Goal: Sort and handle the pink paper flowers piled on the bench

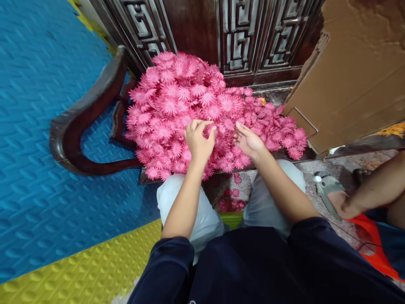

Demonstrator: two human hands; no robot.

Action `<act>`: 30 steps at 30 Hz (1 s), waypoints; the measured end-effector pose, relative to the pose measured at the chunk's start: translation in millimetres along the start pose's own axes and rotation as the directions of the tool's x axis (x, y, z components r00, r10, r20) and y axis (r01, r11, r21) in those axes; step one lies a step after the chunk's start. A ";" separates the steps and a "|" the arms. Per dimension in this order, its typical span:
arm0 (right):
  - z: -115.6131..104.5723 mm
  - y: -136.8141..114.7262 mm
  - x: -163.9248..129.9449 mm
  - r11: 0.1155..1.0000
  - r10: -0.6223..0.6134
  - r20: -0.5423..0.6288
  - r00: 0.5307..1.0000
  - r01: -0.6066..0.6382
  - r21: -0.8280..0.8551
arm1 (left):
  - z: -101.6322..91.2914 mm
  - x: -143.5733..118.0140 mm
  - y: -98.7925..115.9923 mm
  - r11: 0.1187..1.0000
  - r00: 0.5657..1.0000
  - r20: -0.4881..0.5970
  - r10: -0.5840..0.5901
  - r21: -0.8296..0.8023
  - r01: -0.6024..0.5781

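A large heap of pink artificial flower heads (171, 105) with thin, pointed petals lies in front of me on a dark wooden seat. Over the heap's near middle is my left hand (200, 141), its thumb and index fingertips nearly together in a pinch. To its right, my right hand (248, 141) has its palm turned inward, thumb and index finger close together and the other fingers curled. A short gap separates the two hands. Anything between either hand's fingertips is too small to make out against the pink.
A curved dark wooden armrest (85, 109) stands at left, a carved backrest (240, 38) behind. At right is a large cardboard box (351, 80). A few pink flowers (234, 193) lie on the floor between my knees. Another person's leg and sandaled foot (335, 198) are at right. Blue matting (38, 126) covers the left.
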State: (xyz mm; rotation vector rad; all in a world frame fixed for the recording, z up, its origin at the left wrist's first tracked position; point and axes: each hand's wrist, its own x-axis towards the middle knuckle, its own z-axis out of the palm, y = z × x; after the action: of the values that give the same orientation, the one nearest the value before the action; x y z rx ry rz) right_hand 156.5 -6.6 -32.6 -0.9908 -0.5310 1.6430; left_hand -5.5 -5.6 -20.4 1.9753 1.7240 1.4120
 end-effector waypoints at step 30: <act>11.7 6.3 -10.1 0.993 0.040 0.063 0.997 -0.032 -0.115 | 19.5 -11.4 8.3 0.762 0.939 0.258 -0.228 -0.552 0.337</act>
State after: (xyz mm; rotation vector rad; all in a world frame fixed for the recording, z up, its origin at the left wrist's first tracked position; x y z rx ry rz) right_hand 143.9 -16.4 -27.6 -1.0380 -0.6596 1.6970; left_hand 15.5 -9.3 -31.6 1.3811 1.2270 1.3894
